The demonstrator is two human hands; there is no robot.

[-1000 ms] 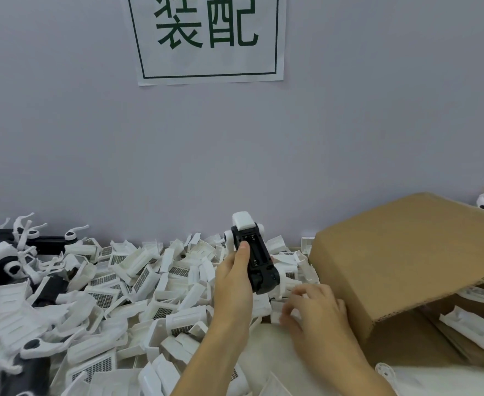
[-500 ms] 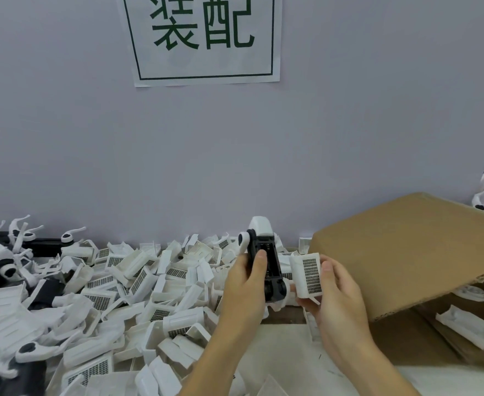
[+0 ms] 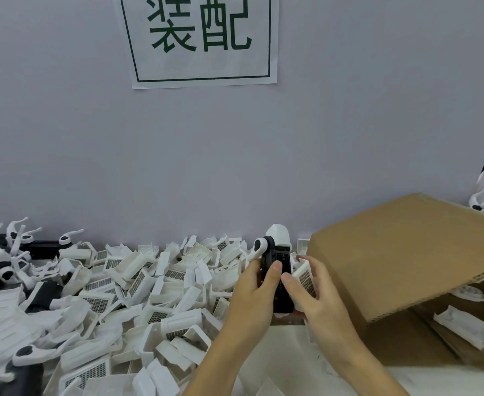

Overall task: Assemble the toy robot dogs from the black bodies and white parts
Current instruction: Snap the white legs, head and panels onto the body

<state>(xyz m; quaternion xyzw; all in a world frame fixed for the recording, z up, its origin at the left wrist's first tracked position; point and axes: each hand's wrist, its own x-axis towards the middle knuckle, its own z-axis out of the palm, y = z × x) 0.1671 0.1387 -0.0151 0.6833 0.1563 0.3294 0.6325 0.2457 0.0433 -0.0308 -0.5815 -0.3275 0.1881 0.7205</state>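
Head view: left hand (image 3: 253,295) grips the black body (image 3: 278,277); right hand (image 3: 318,298) pinches a white cover (image 3: 305,277) against it, beside the cardboard box (image 3: 406,258). Line up edges squarely before pressing.

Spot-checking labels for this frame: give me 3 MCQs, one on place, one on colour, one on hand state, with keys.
1. Where is the cardboard box?
A. right of the hands
B. left of the parts pile
C. on the wall

2. What colour are the characters on the wall sign?
A. red
B. dark green
C. blue

3. What does the right hand hold?
A. nothing
B. a black leg
C. a white grille part

Key: 1 A, the box fills the right side; 2 B, green print inside a green border; 3 C, the fingers press the part against the black body, which the left hand holds.
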